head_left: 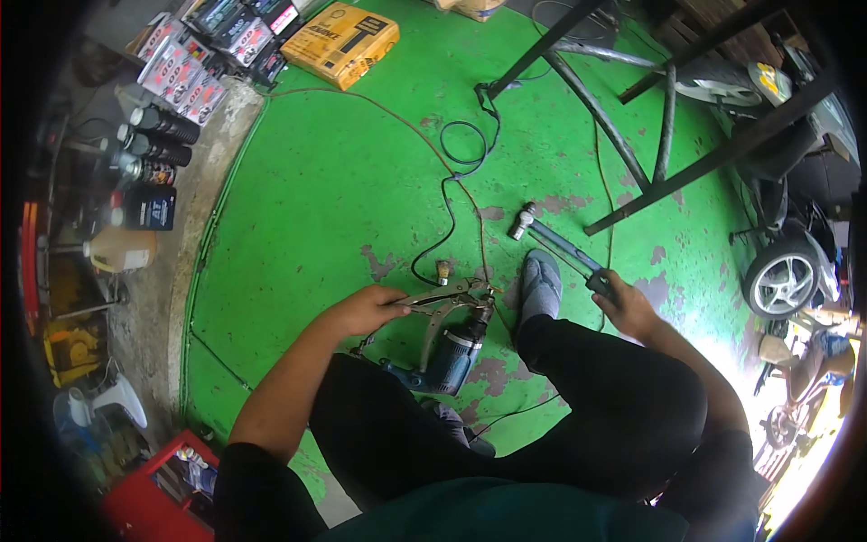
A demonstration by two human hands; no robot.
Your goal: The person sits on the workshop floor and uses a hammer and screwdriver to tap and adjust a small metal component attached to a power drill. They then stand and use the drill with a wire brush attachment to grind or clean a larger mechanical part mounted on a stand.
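My left hand (364,313) is closed round the handle of metal locking pliers (444,295), whose jaws are at the tip of a blue power drill (453,359). The drill lies on the floor between my feet, chuck pointing away from me. What exactly the jaws grip is too small to tell. In my right hand (629,311), closed on its dark grip, is a ball-peen hammer (562,242). Its metal head hangs beyond my right foot, away from the pliers. Just past the pliers stands a small tan and dark cylindrical piece (442,272).
A black cord (451,212) and a thin brown cable cross the green floor (316,199). A dark metal frame (623,144) stands at the far right, near a motorbike wheel (781,280). A yellow box (340,42) lies far left; bottles (158,126) and a red case (149,488) line the left.
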